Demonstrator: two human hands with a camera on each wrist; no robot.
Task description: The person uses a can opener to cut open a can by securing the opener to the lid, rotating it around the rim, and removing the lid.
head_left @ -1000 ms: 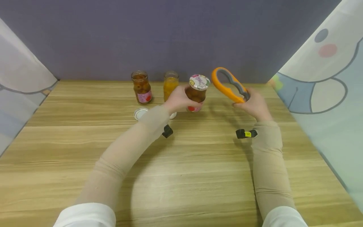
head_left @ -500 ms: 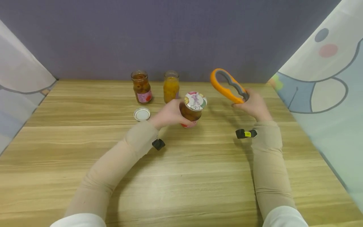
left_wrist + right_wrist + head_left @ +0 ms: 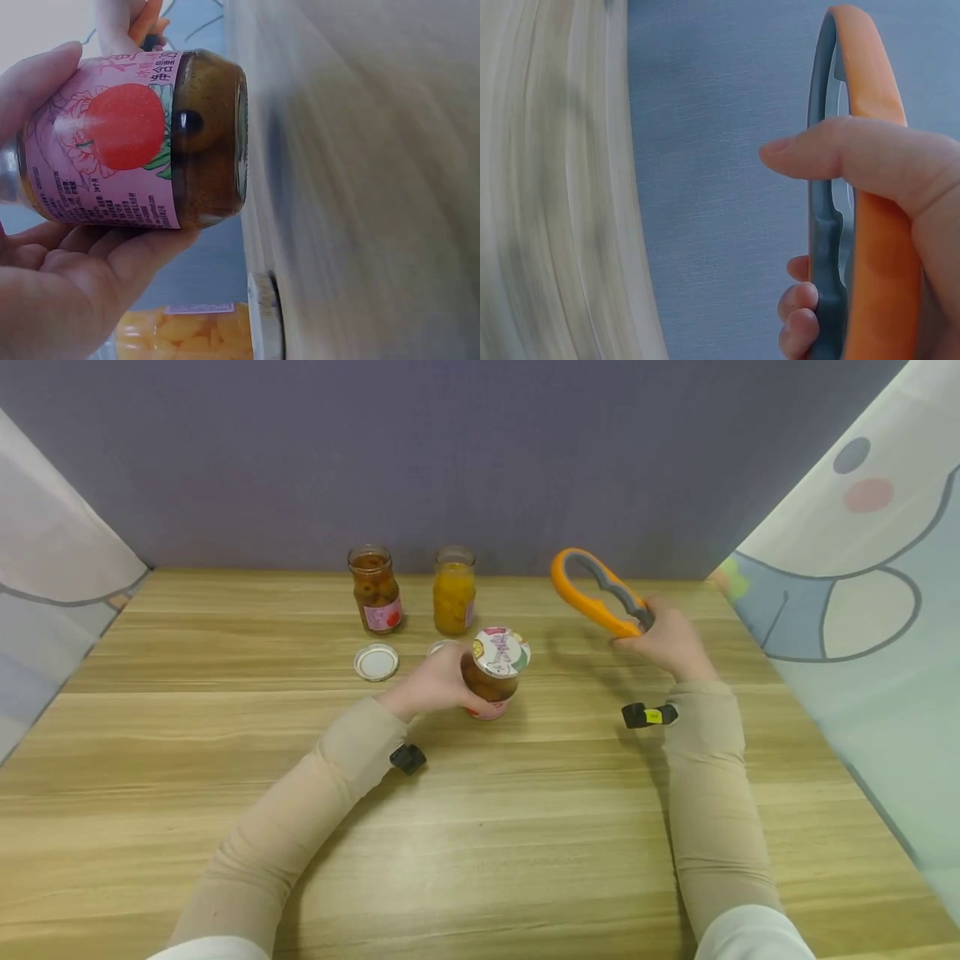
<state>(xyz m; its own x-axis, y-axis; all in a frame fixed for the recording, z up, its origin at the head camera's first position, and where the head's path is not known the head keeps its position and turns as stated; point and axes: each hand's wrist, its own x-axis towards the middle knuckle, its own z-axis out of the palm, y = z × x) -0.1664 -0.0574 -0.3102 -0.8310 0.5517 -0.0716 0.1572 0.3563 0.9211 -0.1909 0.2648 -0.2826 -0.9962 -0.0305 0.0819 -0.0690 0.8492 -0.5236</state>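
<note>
My left hand (image 3: pixel 433 683) grips a lidded glass jar (image 3: pixel 491 683) of brown fruit, thumb on one side and fingers on the other. The jar has a patterned white lid (image 3: pixel 501 652) and, in the left wrist view, a pink label (image 3: pixel 112 142) with a red fruit on it. Its base hangs a little above the tabletop. Off to the right, my right hand (image 3: pixel 666 642) holds an orange and grey jar opener (image 3: pixel 592 589) raised over the table. In the right wrist view the thumb crosses the opener (image 3: pixel 885 277) and fingertips curl round its grey inner side.
At the back of the wooden table (image 3: pixel 480 827) stand a lidless jar of brown fruit (image 3: pixel 375 593) and a lidless jar of yellow fruit (image 3: pixel 453 593). A loose lid (image 3: pixel 376 662) lies before them; a second lid (image 3: pixel 437 646) is partly behind my left hand. A grey wall (image 3: pixel 480 460) rises behind.
My left hand has brought the lidded jar toward me and slightly left, away from the yellow fruit jar. The right hand with the jar opener has barely moved, the opener's loop dipping slightly.
</note>
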